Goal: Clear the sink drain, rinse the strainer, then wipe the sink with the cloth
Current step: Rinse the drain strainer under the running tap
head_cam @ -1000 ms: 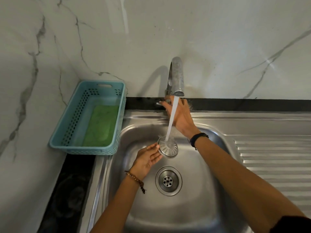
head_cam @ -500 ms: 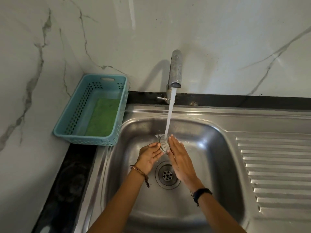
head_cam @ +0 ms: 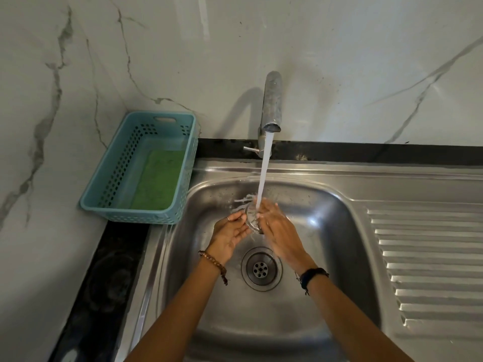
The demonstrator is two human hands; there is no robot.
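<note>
The person's right hand [head_cam: 281, 232], which a second before had been up at the lever of the chrome tap [head_cam: 271, 105], had come down into the brushed stainless-steel sink [head_cam: 339, 231] and met the left hand [head_cam: 227, 235] under the running stream of water [head_cam: 264, 173]. Between the two hands sat the small round metal strainer [head_cam: 252, 220], held on edge just above and behind the open round drain [head_cam: 261, 269]. The left fingers [head_cam: 239, 218] were curled around the strainer's left rim, gripping it; the right fingers [head_cam: 269, 210] lay flat and extended against its other face, open and rubbing or steadying rather than clasping. Water struck the right fingertips and the strainer's top and sprayed outward against the back wall of the basin.

That shift suggested the tap had been set and the rinsing step was properly under way, with the drain already free of its strainer. The wiping step looked untouched: the flat green cloth [head_cam: 159, 178] lay in the perforated light-blue plastic basket [head_cam: 104, 184] on the black counter [head_cam: 112, 270] just left of the sink, well apart from both hands.

No brand, label or readable writing showed on the tap, the basket, the sink or the marble-patterned wall [head_cam: 339, 61].
</note>
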